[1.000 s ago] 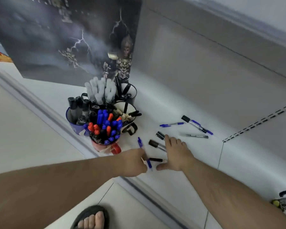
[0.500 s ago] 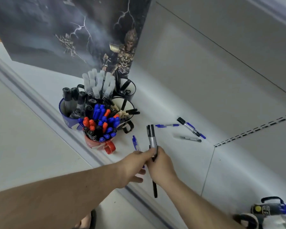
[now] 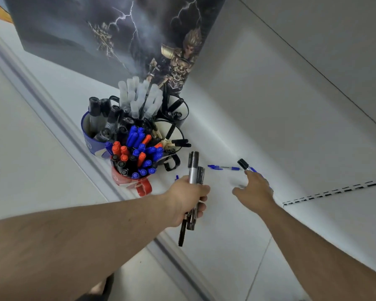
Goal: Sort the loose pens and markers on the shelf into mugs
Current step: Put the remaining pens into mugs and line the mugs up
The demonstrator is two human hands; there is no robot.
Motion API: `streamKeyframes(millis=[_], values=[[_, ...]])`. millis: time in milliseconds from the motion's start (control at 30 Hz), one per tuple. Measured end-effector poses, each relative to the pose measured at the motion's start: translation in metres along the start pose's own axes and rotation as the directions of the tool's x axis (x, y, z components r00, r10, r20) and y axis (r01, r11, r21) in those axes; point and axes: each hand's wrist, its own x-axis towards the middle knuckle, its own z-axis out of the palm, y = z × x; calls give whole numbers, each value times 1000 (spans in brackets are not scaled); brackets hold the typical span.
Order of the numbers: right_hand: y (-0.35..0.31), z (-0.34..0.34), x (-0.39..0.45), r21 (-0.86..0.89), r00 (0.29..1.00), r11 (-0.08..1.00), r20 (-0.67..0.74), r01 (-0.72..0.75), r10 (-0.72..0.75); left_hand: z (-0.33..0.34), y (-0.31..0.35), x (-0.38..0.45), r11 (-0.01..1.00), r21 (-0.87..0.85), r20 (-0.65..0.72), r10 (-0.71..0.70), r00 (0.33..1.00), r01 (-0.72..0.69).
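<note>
**A:** What's each hand doing?

**B:** The left hand (image 3: pixel 188 199) is wrapped round a bundle of markers (image 3: pixel 194 170), caps up, near the red mug (image 3: pixel 135 183) on its shelf-corner side. I make out two grey barrels plus a thin black pen (image 3: pixel 182 234) poking out below the fist. The right hand (image 3: pixel 253 189) is out over the shelf (image 3: pixel 226 224), fingers loosely spread, holding nothing, its fingertips at the black-capped marker (image 3: pixel 243 164), farther from the red mug than the bundle is.

**A:** How should that pickup go?

**B:** I'd pinch the marker mid-barrel, not by the cap, which could pull off. Several pens seem to lie together under that hand; I'd gather them in one sweep so none rolls toward the shelf edge. Keep the left bundle upright so the thin pen doesn't slip out.

**A:** Count what's loose.

**B:** One blue pen (image 3: pixel 223 167) lies clear, between the red mug and the right hand. One black-capped marker. A blue tip (image 3: pixel 177 177) peeks out just behind the left hand, beside the red mug. Anything else under the right hand I can't count.

**A:** And mugs?

**B:** Four that I can make out: the red one, a blue mug (image 3: pixel 89 142) beside it, and two black-rimmed mugs (image 3: pixel 178 131) behind. The red and blue ones look nearly full, so the black-rimmed pair probably has more room.
</note>
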Motion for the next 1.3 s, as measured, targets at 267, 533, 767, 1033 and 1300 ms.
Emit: streamKeyframes(millis=[267, 533, 767, 1033, 1300], values=[[15, 19, 59, -405, 981, 912, 141, -64, 132, -7, 7, 20, 984, 155, 2, 87, 996, -87], [14, 19, 78, -305, 956, 944, 217, -127, 198, -16, 15, 22, 980, 173, 21, 96, 995, -98], [15, 24, 70, -361, 954, 925, 217, -117, 206, -17, 13, 16, 977, 173, 24, 124, 992, -126], [28, 53, 35, -225, 992, 974, 116, -30, 57, -20, 10, 11, 979, 171, -33, 117, 993, -110], [44, 29, 36, -150, 988, 980, -109, -129, 114, -23, 3, 9, 990, 138, -73, 40, 997, -30]])
